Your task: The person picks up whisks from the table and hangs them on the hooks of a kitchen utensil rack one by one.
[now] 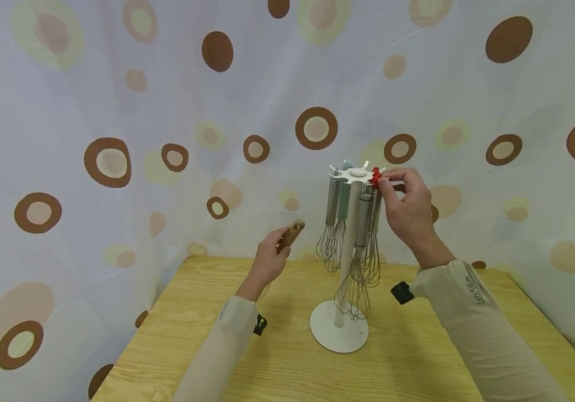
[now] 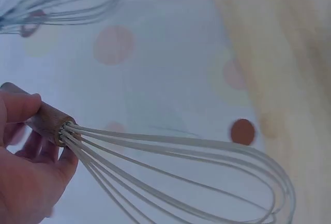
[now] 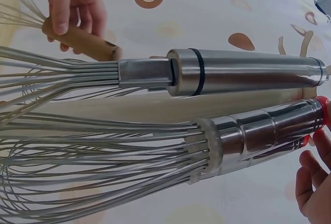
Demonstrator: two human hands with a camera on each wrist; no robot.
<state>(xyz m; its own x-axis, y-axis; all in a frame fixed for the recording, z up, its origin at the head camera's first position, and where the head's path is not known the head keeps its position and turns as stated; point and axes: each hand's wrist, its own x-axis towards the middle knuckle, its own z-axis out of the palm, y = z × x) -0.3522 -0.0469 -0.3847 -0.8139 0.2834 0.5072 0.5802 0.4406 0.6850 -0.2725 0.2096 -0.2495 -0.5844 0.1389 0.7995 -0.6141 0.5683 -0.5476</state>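
Observation:
My left hand [image 1: 267,258] grips a whisk by its wooden handle [image 1: 292,234], left of a white hanging stand [image 1: 358,177]. In the left wrist view this whisk's pale wires [image 2: 207,149] reach to the right. My right hand [image 1: 410,204] is at the stand's top, with thumb and fingers pinching the red end [image 1: 375,177] of a metal-handled whisk. That whisk's shiny ribbed handle [image 3: 269,131] shows in the right wrist view, beside another whisk with a smooth steel handle [image 3: 248,71]. A whisk with a teal handle [image 1: 343,201] hangs at the stand's far side.
The stand's round white base [image 1: 339,335] sits on a wooden table [image 1: 207,335]. Another steel-handled whisk [image 1: 331,201] hangs on the stand's left. Behind the table rises a white cloth [image 1: 167,100] with brown and beige spots.

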